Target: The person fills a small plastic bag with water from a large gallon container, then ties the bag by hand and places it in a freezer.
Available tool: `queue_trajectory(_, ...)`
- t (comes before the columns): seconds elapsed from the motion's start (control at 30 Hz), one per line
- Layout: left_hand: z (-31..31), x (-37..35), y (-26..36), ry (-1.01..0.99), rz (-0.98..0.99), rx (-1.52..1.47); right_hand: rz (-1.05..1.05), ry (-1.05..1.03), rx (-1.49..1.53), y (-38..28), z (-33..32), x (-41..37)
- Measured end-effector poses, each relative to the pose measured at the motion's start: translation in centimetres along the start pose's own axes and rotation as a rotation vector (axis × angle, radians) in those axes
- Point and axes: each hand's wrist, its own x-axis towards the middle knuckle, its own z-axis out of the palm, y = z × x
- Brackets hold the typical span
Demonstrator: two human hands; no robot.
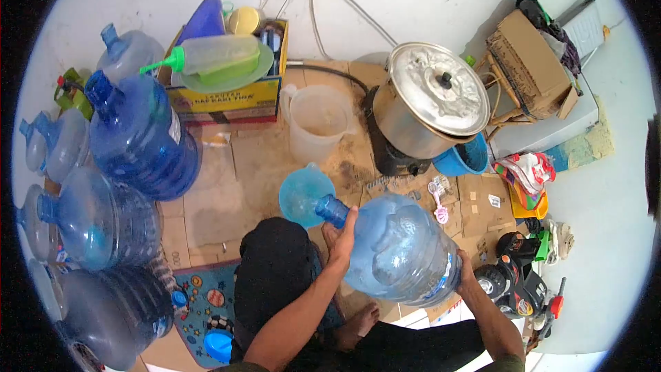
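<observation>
A large clear blue water jug (396,251) is held tilted, its neck pointing up and left over the edge of a light blue bowl (301,196) on the floor. My left hand (339,238) grips the jug at its neck and shoulder. Around the base end, at the right, my right hand (466,272) is closed. Behind the bowl stands a cloudy plastic pitcher (318,124). A large lidded metal pot (434,100) sits on a black stove (396,158) beyond the jug.
Several water jugs (141,138) line the left side. A yellow box (224,100) carries a bottle with a green spout (213,55). A blue bucket (468,155), a cardboard box (527,62) and a toy motorbike (513,279) are at the right. Cardboard (206,213) covers the floor.
</observation>
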Motion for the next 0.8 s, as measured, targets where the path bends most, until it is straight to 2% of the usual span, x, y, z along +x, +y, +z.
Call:
queue_trajectory(0.07,-0.2,-0.2,-0.1,-0.008,-0.079,0.005,-0.003,-0.048,0.004,0.1,0.1,-0.1)
queue_trajectory(0.13,-0.1,-0.2,0.1,0.004,-0.078,0.025,0.038,0.067,-0.058,-0.3,0.9,-0.8)
queue_trajectory(0.37,-0.1,0.0,-0.8,0.022,-0.078,-0.008,0.027,0.006,-0.034,0.0,0.3,-0.3)
queue_trajectory(0.6,-0.2,-0.1,0.0,0.006,-0.066,0.071,0.064,0.069,-0.112,-0.3,0.7,-0.8)
queue_trajectory(0.67,-0.1,-0.8,1.0,0.05,-0.12,0.035,0.014,-0.001,-0.034,0.3,-0.4,0.3)
queue_trajectory(0.8,-0.1,-0.4,-0.3,0.032,-0.135,0.0,0.051,0.041,-0.056,-0.1,0.2,-0.8)
